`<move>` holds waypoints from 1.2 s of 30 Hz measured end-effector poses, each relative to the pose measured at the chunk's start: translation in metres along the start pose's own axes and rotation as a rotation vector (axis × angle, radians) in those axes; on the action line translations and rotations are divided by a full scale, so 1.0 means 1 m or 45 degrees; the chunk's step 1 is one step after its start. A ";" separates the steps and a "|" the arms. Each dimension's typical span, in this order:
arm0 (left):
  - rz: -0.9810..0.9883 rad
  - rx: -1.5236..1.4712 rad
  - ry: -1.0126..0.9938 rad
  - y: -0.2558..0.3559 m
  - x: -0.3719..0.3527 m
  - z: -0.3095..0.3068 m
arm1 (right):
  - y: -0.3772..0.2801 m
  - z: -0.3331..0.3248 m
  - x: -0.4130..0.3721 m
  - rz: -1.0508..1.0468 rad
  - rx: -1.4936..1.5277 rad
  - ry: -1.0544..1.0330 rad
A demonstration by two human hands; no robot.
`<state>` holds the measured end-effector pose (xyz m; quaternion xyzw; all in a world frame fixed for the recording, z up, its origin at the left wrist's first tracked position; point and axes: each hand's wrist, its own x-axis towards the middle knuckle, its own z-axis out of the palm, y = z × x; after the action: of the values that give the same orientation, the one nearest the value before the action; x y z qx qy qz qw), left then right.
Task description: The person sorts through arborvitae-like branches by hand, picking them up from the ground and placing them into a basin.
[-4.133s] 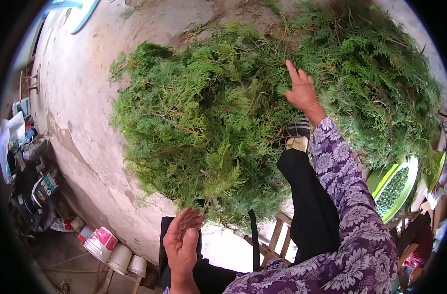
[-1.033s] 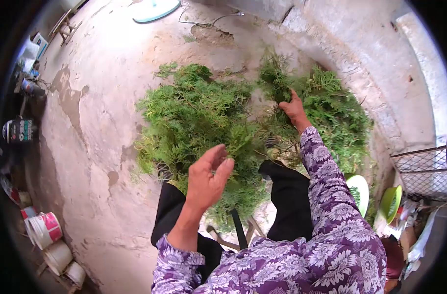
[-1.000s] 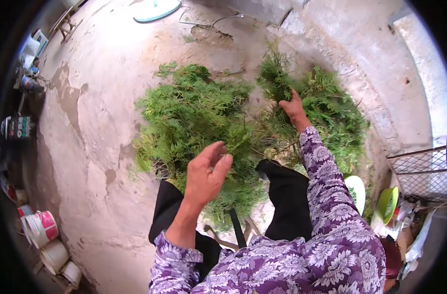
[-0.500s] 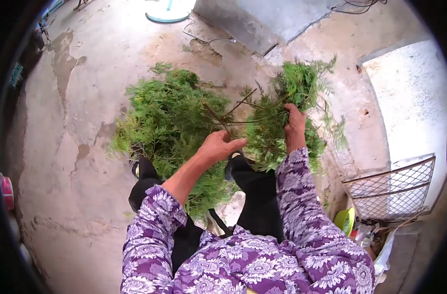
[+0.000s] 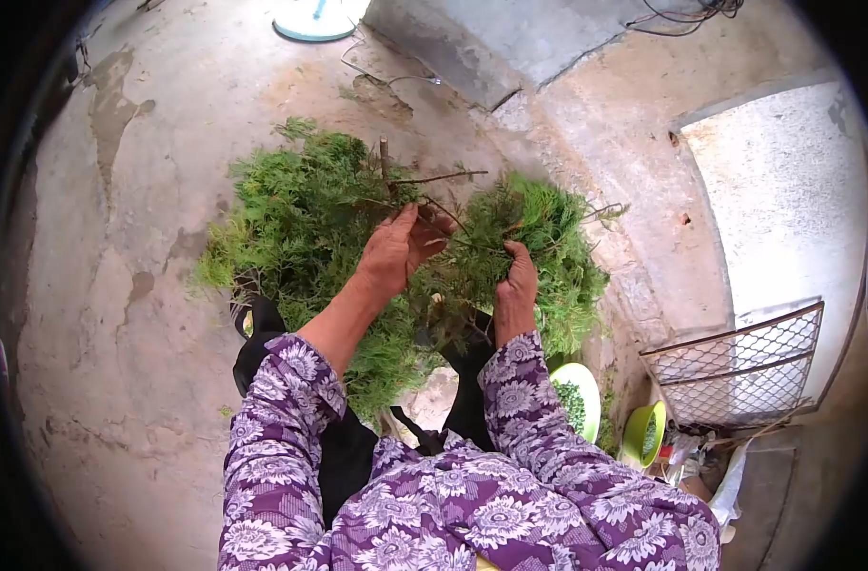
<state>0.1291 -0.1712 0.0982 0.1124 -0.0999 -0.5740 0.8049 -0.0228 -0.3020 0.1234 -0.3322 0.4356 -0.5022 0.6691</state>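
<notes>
In the head view, my right hand [image 5: 517,285] is closed, thumb on top, around a leafy evergreen branch [image 5: 505,214] with flat, feathery green sprays. My left hand [image 5: 388,252] has its thumb and fingers closed about thin brown woody stems near the branch's bare end. A short thick cut stem [image 5: 384,164] and a thin bare twig [image 5: 443,177] stick out beyond the left fingers. Beneath and left of that hand lies a large heap of green cuttings [image 5: 301,200] on the floor, between and in front of my feet. Foliage partly hides the left fingertips.
To the right of my legs stand a pale bowl [image 5: 591,404] with green bits inside and a lime-green basin [image 5: 632,433]. Farther right is a wire mesh panel [image 5: 739,366]. A concrete block [image 5: 482,48] and a round pale-blue base [image 5: 312,29] are ahead.
The branch and my right hand have come lower and left. My left hand has moved up, its fingers now about the stems. The pale bowl has come into sight beside my right sleeve.
</notes>
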 end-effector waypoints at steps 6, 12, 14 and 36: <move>0.221 0.104 0.299 0.017 -0.005 0.018 | 0.001 0.018 -0.003 -0.088 0.010 0.059; 0.492 -0.023 0.409 0.055 -0.001 -0.008 | -0.011 -0.007 0.010 -0.193 -0.209 0.108; 0.563 0.030 0.449 0.064 0.003 -0.016 | -0.026 -0.016 0.009 -0.196 -0.234 0.073; 0.277 0.053 0.256 0.058 0.012 -0.013 | -0.008 0.044 -0.046 -0.986 -1.261 -1.074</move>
<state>0.1887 -0.1633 0.1028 0.1744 -0.0422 -0.4669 0.8659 0.0088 -0.2601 0.1594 -0.8873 0.1696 -0.2773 0.3273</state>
